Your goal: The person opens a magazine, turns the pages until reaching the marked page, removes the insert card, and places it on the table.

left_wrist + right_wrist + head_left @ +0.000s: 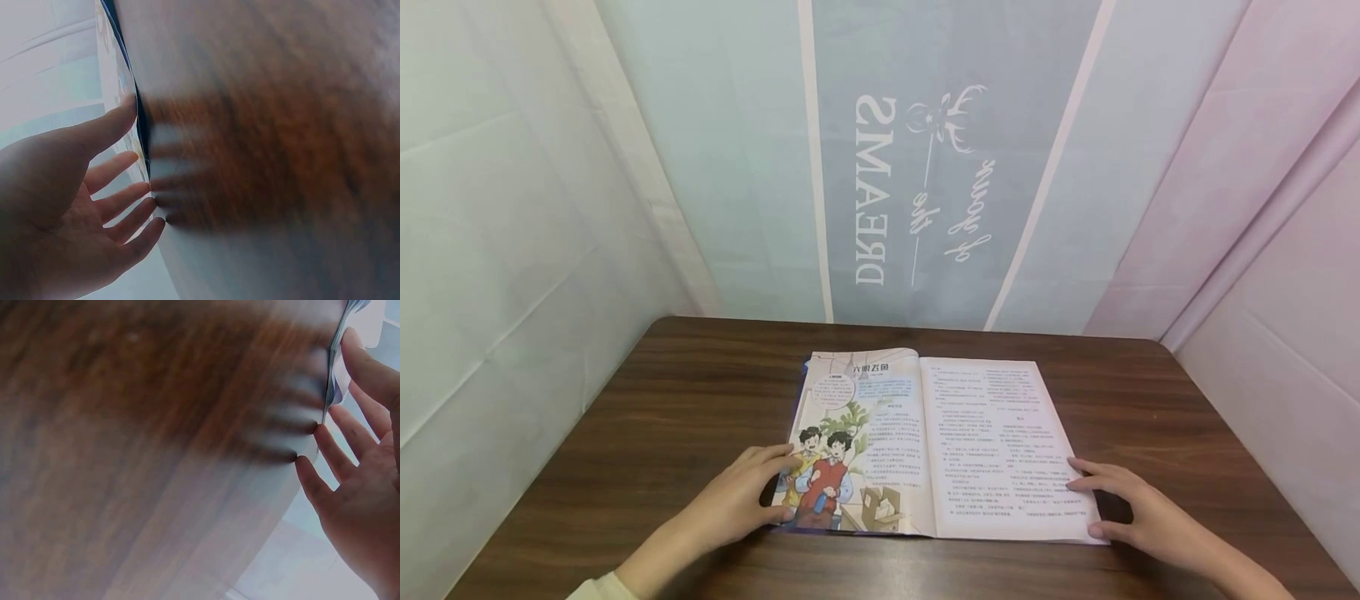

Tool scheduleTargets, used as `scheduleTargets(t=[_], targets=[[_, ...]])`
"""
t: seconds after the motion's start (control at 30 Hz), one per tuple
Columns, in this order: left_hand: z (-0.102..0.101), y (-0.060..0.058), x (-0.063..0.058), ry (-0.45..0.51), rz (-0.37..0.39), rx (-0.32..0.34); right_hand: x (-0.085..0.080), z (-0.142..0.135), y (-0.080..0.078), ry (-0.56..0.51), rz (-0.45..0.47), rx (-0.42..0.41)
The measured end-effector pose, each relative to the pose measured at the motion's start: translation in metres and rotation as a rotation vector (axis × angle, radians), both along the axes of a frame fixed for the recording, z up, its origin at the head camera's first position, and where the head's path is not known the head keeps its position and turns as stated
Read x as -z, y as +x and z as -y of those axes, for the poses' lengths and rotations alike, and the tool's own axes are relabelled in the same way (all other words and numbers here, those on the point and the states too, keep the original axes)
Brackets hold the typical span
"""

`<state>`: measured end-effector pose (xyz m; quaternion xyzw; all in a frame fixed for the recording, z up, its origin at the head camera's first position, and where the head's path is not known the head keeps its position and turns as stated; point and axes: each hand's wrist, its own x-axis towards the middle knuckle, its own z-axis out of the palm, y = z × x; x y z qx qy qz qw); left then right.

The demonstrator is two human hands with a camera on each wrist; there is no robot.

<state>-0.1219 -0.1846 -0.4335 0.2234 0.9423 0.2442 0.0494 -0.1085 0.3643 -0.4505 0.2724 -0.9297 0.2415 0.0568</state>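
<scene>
An open magazine lies on the brown wooden table, its left page showing a colour drawing of two figures and its right page full of printed text. At its lower left edge rests my left hand, thumb and fingertips on the page margin. My right hand touches the lower right edge in the same way, fingers spread. In the left wrist view the left hand has its fingers extended, some tips on the tabletop. The right wrist view shows the right hand with straight fingers beside the magazine's edge.
The dark wood-grain table extends around the magazine on all sides. Behind it hangs a blue-grey cloth with mirrored white lettering and a deer motif. Pale fabric walls stand at left and right.
</scene>
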Motion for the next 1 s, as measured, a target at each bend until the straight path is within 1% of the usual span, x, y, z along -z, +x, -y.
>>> scheduleTargets(t=[0.2,0.4,0.5,0.57,0.7,0.87,1.0], targets=[[-0.001,0.000,-0.001,-0.006,0.004,-0.007,-0.006,0.003,-0.002,0.043,0.044,0.056],[-0.003,0.001,-0.001,-0.016,0.004,-0.019,-0.015,0.007,-0.004,0.121,0.083,0.105],[-0.005,0.002,-0.002,-0.025,-0.013,-0.018,-0.021,0.009,-0.006,0.136,0.072,0.124],[-0.007,0.002,-0.003,-0.034,-0.027,-0.014,-0.023,0.010,-0.007,0.124,0.051,0.129],[-0.011,0.003,-0.007,-0.051,-0.063,-0.001,-0.027,0.012,-0.010,0.064,-0.024,0.114],[-0.022,0.003,-0.015,-0.009,-0.102,0.032,-0.035,0.017,-0.015,0.000,-0.088,0.106],[-0.034,0.001,-0.018,0.027,-0.145,0.058,-0.043,0.023,-0.019,-0.047,-0.110,0.101]])
